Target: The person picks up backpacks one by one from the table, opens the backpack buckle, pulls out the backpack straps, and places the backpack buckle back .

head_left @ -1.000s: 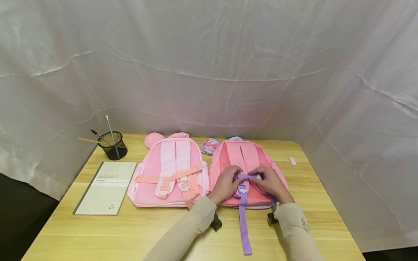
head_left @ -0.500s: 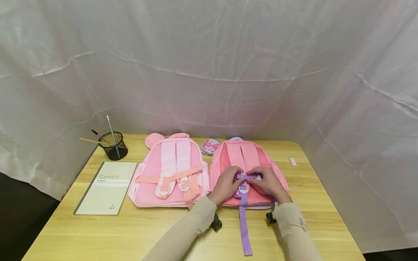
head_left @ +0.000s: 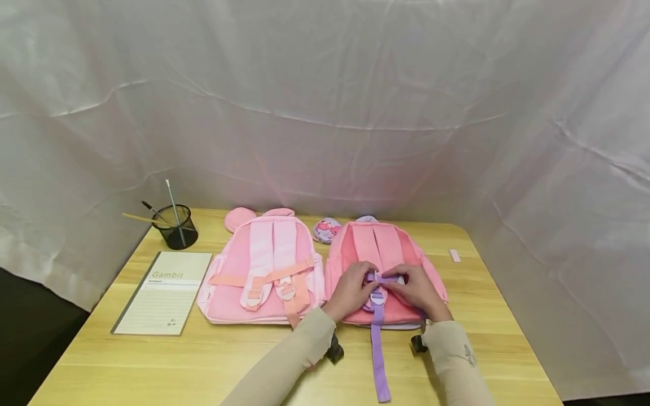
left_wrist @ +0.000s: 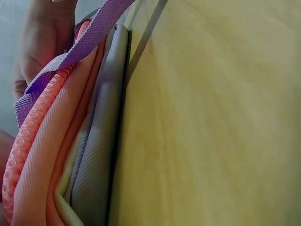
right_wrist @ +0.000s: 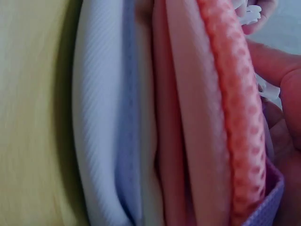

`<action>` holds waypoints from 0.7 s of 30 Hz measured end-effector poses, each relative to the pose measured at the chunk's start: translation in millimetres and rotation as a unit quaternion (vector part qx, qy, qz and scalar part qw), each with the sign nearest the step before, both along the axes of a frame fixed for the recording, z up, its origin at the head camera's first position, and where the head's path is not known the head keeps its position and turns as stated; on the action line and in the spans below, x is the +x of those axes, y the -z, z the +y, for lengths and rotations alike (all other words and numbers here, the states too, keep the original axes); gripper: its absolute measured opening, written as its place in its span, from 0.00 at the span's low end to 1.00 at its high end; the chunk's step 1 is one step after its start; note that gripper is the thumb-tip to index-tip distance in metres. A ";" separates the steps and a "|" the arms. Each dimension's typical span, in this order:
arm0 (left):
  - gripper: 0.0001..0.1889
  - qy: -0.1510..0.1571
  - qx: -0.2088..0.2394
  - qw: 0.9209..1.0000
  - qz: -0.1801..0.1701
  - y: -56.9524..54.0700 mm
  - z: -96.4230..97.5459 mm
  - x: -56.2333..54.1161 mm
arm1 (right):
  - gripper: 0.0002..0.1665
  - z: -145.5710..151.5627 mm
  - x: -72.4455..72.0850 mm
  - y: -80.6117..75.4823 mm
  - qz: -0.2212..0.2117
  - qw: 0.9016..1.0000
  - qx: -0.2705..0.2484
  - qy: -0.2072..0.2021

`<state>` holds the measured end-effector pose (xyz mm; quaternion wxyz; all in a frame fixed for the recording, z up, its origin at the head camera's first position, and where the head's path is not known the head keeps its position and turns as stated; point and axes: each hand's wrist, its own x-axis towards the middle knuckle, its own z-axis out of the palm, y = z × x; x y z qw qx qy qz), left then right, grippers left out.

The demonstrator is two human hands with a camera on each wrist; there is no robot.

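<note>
A coral backpack lies straps up on the wooden surface, just beside a pale pink backpack. Over the coral one's lower half, the left hand and right hand hold a short purple webbing piece between them. The fingers and thumb of each hand are drawn together in a pinch, with only the webbing's thickness seeming to part them.

The webbing should handle as light, limp and hard to tear, perhaps a little slick; it is probably best taken near its 2 ends, flat between thumb and fingertips. The white adjuster below looks stiff; the backpack itself looks soft and padded.

The fingers cover most of the white plastic at the webbing's ends, so its shape and whether it is fastened cannot be told. Nor is it clear whether the hanging purple strap joins the held piece. Both wrist views are largely filled by the backpack's side, hiding the 2 pinches.
</note>
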<state>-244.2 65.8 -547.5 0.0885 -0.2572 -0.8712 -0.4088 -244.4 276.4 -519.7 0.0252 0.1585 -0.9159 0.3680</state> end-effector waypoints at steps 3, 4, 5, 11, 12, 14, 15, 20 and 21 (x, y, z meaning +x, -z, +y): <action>0.14 -0.001 0.000 1.000 0.005 0.4 0.1 0.1 | 0.11 -4.0 0.4 -0.3 0.000 1.000 0.000 0.000; 0.13 -0.001 0.002 1.000 0.007 0.3 0.0 -0.1 | 0.12 -5.2 0.1 -0.5 0.001 1.000 0.000 -0.001; 0.13 -0.001 0.003 1.000 0.008 0.2 0.0 -0.2 | 0.13 -6.3 -0.2 -0.8 0.002 1.000 0.001 -0.002; 0.12 -0.001 0.003 1.000 0.005 0.4 -0.3 -0.6 | 0.15 -4.6 -1.6 0.4 -0.009 1.000 0.004 -0.002; 0.12 -0.001 0.002 1.000 0.004 0.5 -0.1 -0.5 | 0.15 -3.1 -1.4 0.5 -0.013 1.000 0.004 0.000; 0.12 -0.003 0.001 1.000 0.003 0.7 0.2 -0.4 | 0.15 0.5 -0.9 0.4 -0.018 1.000 0.005 0.003; 0.12 -0.004 0.001 1.000 0.002 0.8 0.4 -0.4 | 0.15 2.2 -0.6 0.1 -0.019 1.000 0.007 0.004; 0.12 -0.005 0.004 1.000 0.002 0.7 0.4 -0.1 | 0.14 10.1 1.4 -1.4 -0.010 1.000 0.013 0.011; 0.12 -0.005 0.003 1.000 0.002 0.7 0.4 0.0 | 0.14 11.1 1.6 -1.4 -0.010 1.000 0.011 0.011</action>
